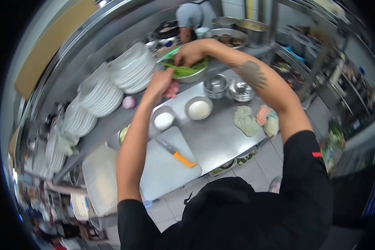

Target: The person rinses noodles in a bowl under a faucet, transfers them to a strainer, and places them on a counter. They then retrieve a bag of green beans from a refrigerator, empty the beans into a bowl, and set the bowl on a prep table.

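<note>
A metal bowl (191, 78) of leafy green vegetables (186, 71) stands at the back of the steel counter, with a green plastic edge at its far left. My right hand (190, 54) reaches down into the greens, its fingers curled among them. Beside the bowl's left rim is my left hand (160, 82), fingers bent and closed; what they hold, if anything, is hidden. A pink piece (171, 90), too blurred to name, shows just beside that hand. Nearer me, a knife (180, 157) with an orange handle lies on a white cutting board (164, 179).
Two bowls of white contents (164, 121) (199, 110) stand mid-counter. Stacked metal bowls (216, 85) and crumpled cloths (246, 121) are to the right. Stacked white plates (133, 71) and a purple onion (129, 103) line the left shelf. Another person (193, 18) stands across the counter.
</note>
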Demonstrator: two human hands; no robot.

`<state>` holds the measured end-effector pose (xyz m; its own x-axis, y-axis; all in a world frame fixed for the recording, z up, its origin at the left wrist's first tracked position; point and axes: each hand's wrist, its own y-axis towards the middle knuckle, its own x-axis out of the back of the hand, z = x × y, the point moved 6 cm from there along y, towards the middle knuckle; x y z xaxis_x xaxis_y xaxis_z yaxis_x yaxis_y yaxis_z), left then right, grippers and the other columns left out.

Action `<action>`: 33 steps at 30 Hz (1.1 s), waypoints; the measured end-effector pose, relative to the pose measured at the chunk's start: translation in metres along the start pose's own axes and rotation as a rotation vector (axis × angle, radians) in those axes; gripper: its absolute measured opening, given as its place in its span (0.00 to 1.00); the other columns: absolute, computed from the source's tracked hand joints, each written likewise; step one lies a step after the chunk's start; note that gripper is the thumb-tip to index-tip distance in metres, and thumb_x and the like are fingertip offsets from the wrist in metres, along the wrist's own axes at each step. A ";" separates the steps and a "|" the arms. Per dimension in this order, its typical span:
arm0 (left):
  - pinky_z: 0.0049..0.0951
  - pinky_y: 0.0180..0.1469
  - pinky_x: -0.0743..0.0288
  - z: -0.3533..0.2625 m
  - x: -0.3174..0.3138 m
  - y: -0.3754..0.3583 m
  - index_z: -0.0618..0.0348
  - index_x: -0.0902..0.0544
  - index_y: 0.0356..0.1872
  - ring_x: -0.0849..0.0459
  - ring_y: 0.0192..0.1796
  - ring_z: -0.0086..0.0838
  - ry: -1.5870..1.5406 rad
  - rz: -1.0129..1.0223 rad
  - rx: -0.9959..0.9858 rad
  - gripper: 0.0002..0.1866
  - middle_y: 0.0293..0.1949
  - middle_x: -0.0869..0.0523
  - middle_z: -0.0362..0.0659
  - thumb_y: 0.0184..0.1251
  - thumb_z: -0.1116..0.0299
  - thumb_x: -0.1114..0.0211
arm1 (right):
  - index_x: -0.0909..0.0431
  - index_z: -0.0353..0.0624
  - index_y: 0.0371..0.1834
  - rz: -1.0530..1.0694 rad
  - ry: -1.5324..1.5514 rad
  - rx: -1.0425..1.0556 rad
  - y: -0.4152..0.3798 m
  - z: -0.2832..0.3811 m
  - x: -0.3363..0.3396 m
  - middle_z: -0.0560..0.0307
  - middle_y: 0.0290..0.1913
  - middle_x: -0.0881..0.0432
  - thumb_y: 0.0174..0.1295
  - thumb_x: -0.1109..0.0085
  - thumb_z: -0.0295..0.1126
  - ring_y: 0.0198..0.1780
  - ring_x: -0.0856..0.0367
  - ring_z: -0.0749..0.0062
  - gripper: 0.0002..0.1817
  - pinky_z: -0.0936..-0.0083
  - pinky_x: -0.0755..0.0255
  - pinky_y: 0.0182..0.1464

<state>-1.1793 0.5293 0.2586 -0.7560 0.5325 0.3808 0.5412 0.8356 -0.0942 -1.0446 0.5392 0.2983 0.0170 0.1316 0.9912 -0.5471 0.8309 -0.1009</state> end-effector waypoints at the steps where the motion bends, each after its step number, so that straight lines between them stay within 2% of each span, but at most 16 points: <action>1: 0.25 0.11 0.28 0.002 0.000 -0.001 0.73 0.22 0.26 0.21 0.12 0.31 -0.015 -0.048 0.032 0.29 0.16 0.20 0.49 0.70 0.50 0.52 | 0.21 0.47 0.55 0.010 0.007 0.061 0.008 -0.006 -0.004 0.52 0.47 0.16 0.51 0.34 0.32 0.47 0.19 0.63 0.24 0.65 0.28 0.51; 5: 0.23 0.10 0.34 0.000 -0.004 -0.004 0.70 0.21 0.27 0.22 0.12 0.30 0.070 -0.007 0.010 0.26 0.17 0.19 0.47 0.69 0.53 0.53 | 0.19 0.46 0.42 -0.090 -0.005 -0.012 0.003 -0.008 0.008 0.53 0.42 0.16 0.50 0.31 0.34 0.45 0.20 0.60 0.16 0.64 0.29 0.47; 8: 0.23 0.11 0.33 -0.001 -0.001 -0.007 0.70 0.21 0.27 0.21 0.13 0.29 0.057 -0.011 0.029 0.26 0.17 0.19 0.47 0.70 0.54 0.54 | 0.18 0.47 0.43 0.018 -0.006 -0.081 0.002 -0.016 0.000 0.54 0.42 0.16 0.51 0.30 0.36 0.45 0.19 0.60 0.16 0.64 0.28 0.47; 9: 0.23 0.12 0.33 -0.001 -0.002 -0.005 0.70 0.21 0.27 0.21 0.13 0.29 0.049 0.005 0.016 0.26 0.18 0.18 0.48 0.70 0.54 0.54 | 0.17 0.47 0.46 -0.031 -0.069 -0.014 0.003 -0.018 -0.003 0.54 0.41 0.15 0.50 0.31 0.35 0.43 0.18 0.64 0.18 0.66 0.25 0.44; 11: 0.23 0.12 0.32 -0.004 -0.003 -0.007 0.71 0.21 0.27 0.20 0.14 0.29 0.028 0.008 0.014 0.26 0.18 0.18 0.48 0.70 0.55 0.55 | 0.16 0.45 0.44 -0.007 -0.214 -0.060 -0.001 -0.010 0.001 0.52 0.41 0.15 0.51 0.32 0.34 0.43 0.17 0.60 0.16 0.64 0.24 0.44; 14: 0.22 0.13 0.31 -0.005 -0.002 -0.008 0.71 0.21 0.28 0.20 0.14 0.29 0.007 -0.017 0.012 0.26 0.18 0.18 0.48 0.70 0.56 0.55 | 0.15 0.44 0.43 -0.144 -0.226 -0.076 -0.021 0.007 0.009 0.49 0.40 0.14 0.52 0.33 0.35 0.43 0.16 0.55 0.15 0.63 0.24 0.45; 16: 0.22 0.14 0.29 -0.005 -0.003 -0.010 0.73 0.21 0.29 0.20 0.15 0.29 -0.017 0.017 0.007 0.25 0.20 0.17 0.49 0.70 0.57 0.55 | 0.16 0.44 0.42 -0.575 -0.004 0.018 -0.034 0.013 0.033 0.47 0.38 0.14 0.53 0.35 0.38 0.43 0.16 0.53 0.16 0.62 0.24 0.45; 17: 0.22 0.14 0.29 -0.005 -0.002 -0.011 0.73 0.21 0.29 0.20 0.15 0.29 -0.028 0.009 0.008 0.25 0.20 0.17 0.49 0.70 0.57 0.55 | 0.16 0.44 0.42 -0.567 -0.008 0.027 -0.037 0.015 0.035 0.47 0.38 0.14 0.53 0.35 0.38 0.43 0.16 0.53 0.16 0.62 0.24 0.45; 20: 0.22 0.17 0.25 -0.004 -0.003 -0.010 0.74 0.21 0.31 0.17 0.18 0.30 -0.114 0.015 0.021 0.24 0.23 0.16 0.52 0.69 0.58 0.53 | 0.16 0.42 0.42 -0.860 0.077 -0.094 -0.074 0.010 0.066 0.46 0.38 0.15 0.55 0.36 0.37 0.40 0.16 0.57 0.15 0.68 0.23 0.44; 23: 0.24 0.24 0.18 0.005 -0.008 -0.001 0.79 0.24 0.39 0.14 0.26 0.35 -0.385 0.053 0.077 0.22 0.30 0.15 0.59 0.69 0.61 0.51 | 0.16 0.41 0.42 -1.077 0.034 -0.356 -0.125 -0.019 0.079 0.48 0.32 0.14 0.54 0.37 0.41 0.35 0.14 0.58 0.17 0.68 0.22 0.41; 25: 0.29 0.34 0.14 0.008 -0.013 0.005 0.82 0.31 0.48 0.13 0.33 0.43 -0.652 0.003 0.071 0.21 0.35 0.17 0.66 0.69 0.66 0.50 | 0.16 0.40 0.43 -0.976 0.239 -0.637 -0.149 -0.061 0.067 0.46 0.34 0.14 0.53 0.36 0.45 0.38 0.15 0.55 0.21 0.66 0.22 0.43; 26: 0.33 0.41 0.13 0.004 -0.018 0.009 0.82 0.38 0.53 0.14 0.38 0.49 -0.714 0.112 0.028 0.22 0.40 0.20 0.71 0.69 0.69 0.50 | 0.18 0.40 0.48 -0.989 0.128 -0.648 -0.160 -0.070 0.060 0.45 0.34 0.15 0.52 0.35 0.49 0.41 0.15 0.52 0.26 0.63 0.23 0.44; 27: 0.35 0.45 0.14 0.007 -0.021 0.015 0.81 0.38 0.54 0.15 0.43 0.53 -0.736 0.082 0.030 0.22 0.44 0.22 0.73 0.69 0.69 0.51 | 0.18 0.40 0.48 -0.984 0.130 -0.684 -0.173 -0.081 0.045 0.45 0.34 0.15 0.52 0.35 0.49 0.41 0.15 0.52 0.26 0.63 0.23 0.44; 29: 0.37 0.49 0.15 0.002 -0.028 0.019 0.80 0.41 0.55 0.16 0.46 0.56 -0.789 0.093 -0.030 0.22 0.46 0.23 0.74 0.70 0.69 0.51 | 0.22 0.38 0.51 -1.110 -0.166 -0.725 -0.203 -0.061 0.037 0.43 0.41 0.16 0.54 0.38 0.46 0.40 0.16 0.50 0.27 0.62 0.22 0.44; 31: 0.40 0.55 0.18 -0.002 -0.035 0.016 0.76 0.43 0.57 0.20 0.54 0.58 -0.874 0.108 -0.056 0.23 0.51 0.27 0.76 0.72 0.67 0.49 | 0.23 0.38 0.51 -1.306 0.230 -0.644 -0.244 -0.037 0.003 0.44 0.40 0.16 0.56 0.38 0.45 0.43 0.16 0.53 0.25 0.64 0.23 0.44; 33: 0.40 0.61 0.23 0.003 -0.050 0.003 0.72 0.43 0.57 0.26 0.61 0.57 -1.119 0.160 -0.123 0.22 0.59 0.36 0.77 0.73 0.66 0.48 | 0.21 0.39 0.46 -1.514 0.335 -0.644 -0.314 0.022 -0.092 0.47 0.35 0.18 0.58 0.39 0.35 0.35 0.19 0.58 0.15 0.69 0.26 0.40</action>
<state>-1.1412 0.5062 0.2366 -0.5460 0.5045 -0.6689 0.6468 0.7612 0.0462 -0.8932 0.2545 0.2412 0.3827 -0.9082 0.1695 0.5347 0.3674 0.7610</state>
